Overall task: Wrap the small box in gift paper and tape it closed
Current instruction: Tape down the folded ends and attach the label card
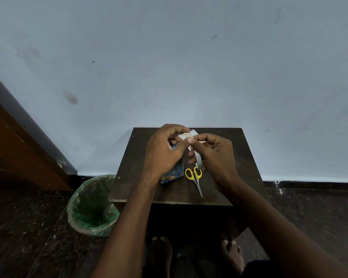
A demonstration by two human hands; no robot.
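On box (pixel 190 135), unreadable gold print

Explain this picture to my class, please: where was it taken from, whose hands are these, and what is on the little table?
The one picture comes from a camera worn on a person's head, looking down at their own bare hands. No machine is involved. The left hand and right hand meet above a small dark table, pinching a strip of tape. Under the left hand lies a box in blue patterned paper. Yellow-handled scissors lie beside it. A green-lined bin stands on the floor.
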